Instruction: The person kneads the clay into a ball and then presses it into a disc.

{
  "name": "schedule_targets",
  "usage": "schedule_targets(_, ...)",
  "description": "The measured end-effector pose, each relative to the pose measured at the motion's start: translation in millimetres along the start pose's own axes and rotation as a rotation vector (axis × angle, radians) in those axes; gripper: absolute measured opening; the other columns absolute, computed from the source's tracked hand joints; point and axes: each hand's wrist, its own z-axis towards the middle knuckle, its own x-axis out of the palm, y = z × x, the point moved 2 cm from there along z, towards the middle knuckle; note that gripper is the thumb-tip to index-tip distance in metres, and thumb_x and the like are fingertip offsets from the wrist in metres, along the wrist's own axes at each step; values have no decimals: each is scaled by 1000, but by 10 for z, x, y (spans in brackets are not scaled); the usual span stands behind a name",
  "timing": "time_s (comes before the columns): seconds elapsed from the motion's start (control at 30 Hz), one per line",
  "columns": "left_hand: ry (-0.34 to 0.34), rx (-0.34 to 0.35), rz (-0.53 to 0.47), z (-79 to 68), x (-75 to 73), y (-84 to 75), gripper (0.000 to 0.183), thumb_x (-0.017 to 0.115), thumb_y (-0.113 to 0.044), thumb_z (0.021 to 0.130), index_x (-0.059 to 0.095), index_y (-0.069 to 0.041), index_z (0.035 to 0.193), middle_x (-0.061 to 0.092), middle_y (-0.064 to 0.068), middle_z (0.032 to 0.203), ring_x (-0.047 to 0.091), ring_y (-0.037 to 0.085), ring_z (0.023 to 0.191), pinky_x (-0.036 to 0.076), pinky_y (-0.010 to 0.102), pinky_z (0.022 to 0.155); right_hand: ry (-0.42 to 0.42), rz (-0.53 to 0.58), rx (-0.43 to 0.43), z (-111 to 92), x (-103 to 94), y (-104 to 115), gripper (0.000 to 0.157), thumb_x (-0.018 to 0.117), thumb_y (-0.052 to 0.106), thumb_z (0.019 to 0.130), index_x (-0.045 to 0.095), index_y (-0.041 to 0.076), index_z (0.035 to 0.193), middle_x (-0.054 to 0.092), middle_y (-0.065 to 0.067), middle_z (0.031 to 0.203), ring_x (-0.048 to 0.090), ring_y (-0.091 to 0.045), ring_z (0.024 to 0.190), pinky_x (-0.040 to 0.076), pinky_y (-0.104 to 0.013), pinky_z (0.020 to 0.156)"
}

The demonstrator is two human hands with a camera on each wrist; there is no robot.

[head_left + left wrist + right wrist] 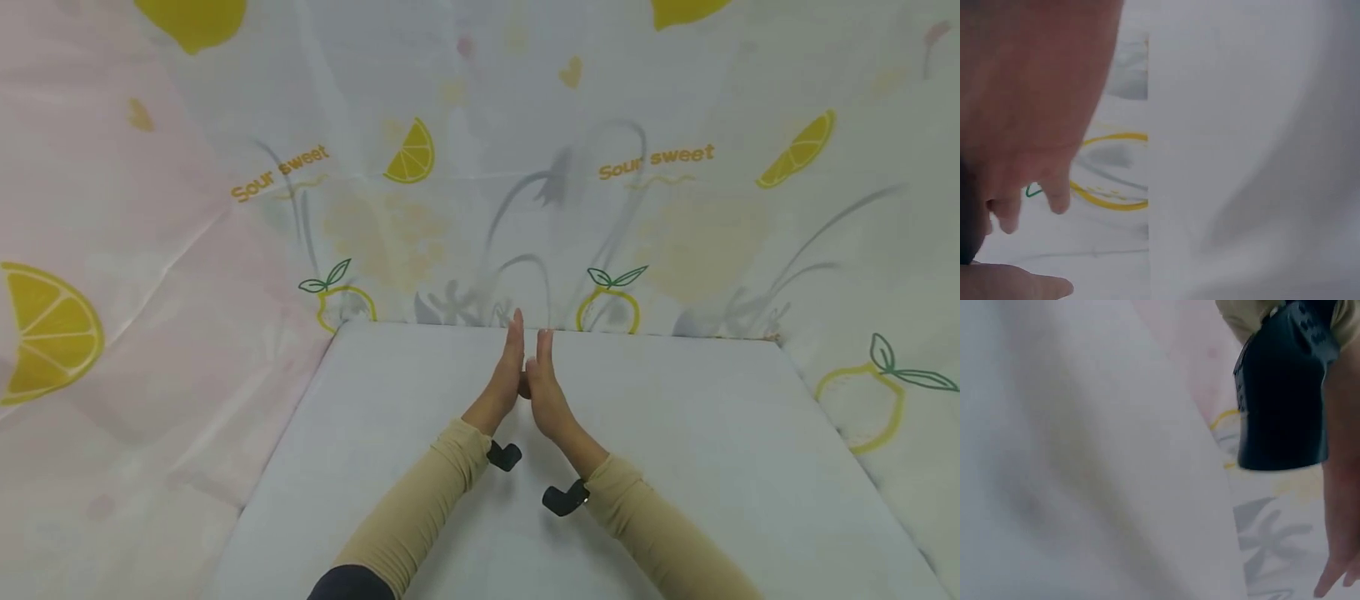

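Observation:
Both hands stand upright above the white table, palms facing each other. My left hand (507, 372) has its fingers straight, tips toward the patterned backdrop. Close beside it, my right hand (551, 398) also holds its fingers extended. A narrow gap shows between the fingertips; a small brownish shape lies between the palms, too small to identify. In the left wrist view, a palm (1035, 94) and several fingers take up the left side. The right wrist view has the left hand at its right edge, with a black wrist camera (1282, 406) in front.
The white table (397, 375) runs back to a cloth backdrop (480, 225) printed with lemons and "Sour sweet" lettering. Cloth also hangs along both sides. Beige sleeves cover the forearms, and a black wrist camera (566, 498) juts inward from the right wrist.

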Motion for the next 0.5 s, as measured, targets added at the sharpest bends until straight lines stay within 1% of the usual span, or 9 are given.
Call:
schedule_targets(0.03, -9, -5, 0, -1, -7, 6, 89, 9, -77, 98, -1, -19, 165, -7, -3, 170, -7, 15, 155, -3, 48, 124, 7, -5, -8, -22, 13, 75, 63, 21, 14, 112, -20, -4, 156, -11, -19, 168, -3, -37, 154, 12, -57, 122)
schedule_targets(0.1, -18, -15, 3, -10, -19, 20, 91, 9, -78, 97, -1, -18, 165, -7, -2, 171, -8, 16, 155, -4, 50, 124, 10, -19, -24, -55, 30, 194, 64, 23, 15, 112, -18, -6, 156, -10, -22, 168, 0, -40, 154, 15, -59, 121)
schedule_targets(0.13, -20, -15, 3, -13, -21, 27, 92, 9, -78, 97, 0, -17, 165, -7, -1, 171, -8, 17, 155, -4, 50, 124, 2, -28, -31, -49, 38, 189, 63, 24, 11, 111, -17, -6, 156, -10, -21, 168, 0, -39, 154, 15, -58, 121)
schedule_targets(0.27, -17, -37, -2, -28, -15, 57, 94, 10, -80, 96, 1, -17, 165, -5, -1, 171, -6, 17, 156, -3, 49, 124, -50, -54, -68, 18, 55, 94, 63, 24, 10, 111, -16, -2, 158, -9, -16, 169, -4, -34, 155, 6, -56, 123)
schedule_targets(0.33, -19, -54, -25, -29, -6, 84, 94, 12, -80, 96, 2, -16, 165, -3, 0, 171, -5, 18, 156, -3, 48, 124, -68, -63, -87, 76, 51, 25, 63, 24, 14, 111, -16, 0, 159, -9, -14, 169, -6, -31, 156, 3, -55, 123)
schedule_targets(0.4, -18, -70, -48, -32, 8, 114, 96, 14, -81, 95, 3, -16, 165, -2, 2, 171, -5, 20, 156, -2, 50, 124, -85, -66, -106, 122, 31, 13, 64, 24, 20, 112, -16, 2, 159, -8, -11, 170, -7, -27, 156, 1, -53, 124)
schedule_targets(0.5, 14, -78, -68, -39, 41, 147, 96, 15, -81, 96, 3, -15, 165, 0, 6, 171, -3, 24, 156, -1, 53, 123, -118, -72, -124, 190, -26, 29, 67, 24, 31, 113, -14, 2, 160, -7, -10, 170, -8, -25, 156, -2, -51, 124)
